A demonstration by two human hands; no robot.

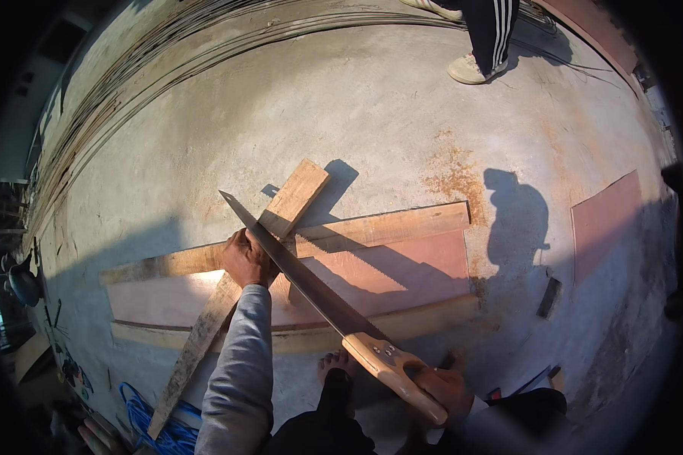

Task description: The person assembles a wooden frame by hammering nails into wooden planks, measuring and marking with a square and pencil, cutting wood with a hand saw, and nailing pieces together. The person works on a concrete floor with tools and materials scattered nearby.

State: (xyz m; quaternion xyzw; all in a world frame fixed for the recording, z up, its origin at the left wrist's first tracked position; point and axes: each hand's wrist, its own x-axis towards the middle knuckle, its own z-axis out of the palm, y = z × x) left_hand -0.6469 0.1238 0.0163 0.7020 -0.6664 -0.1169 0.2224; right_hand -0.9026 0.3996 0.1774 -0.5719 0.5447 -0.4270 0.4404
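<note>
My right hand (442, 388) is closed round the pale wooden handle of a handsaw (311, 294). Its long blade slants up and left across a wooden plank (299, 191), close beside my left hand (246, 259). That left hand is closed over the plank, its fingers partly hidden. Whether the saw teeth are in the wood I cannot tell. The plank lies diagonally over a pinkish plywood panel (437, 262), bordered by a far timber strip (387, 227) and a near timber strip (402, 318).
My bare foot (337, 362) stands by the near strip. Blue cable (155, 421) is coiled at lower left. A small dark block (549, 297) and a pinkish sheet (605, 220) lie to the right. Long thin rods (205, 38) run along the far side, near another person's shoe (469, 70).
</note>
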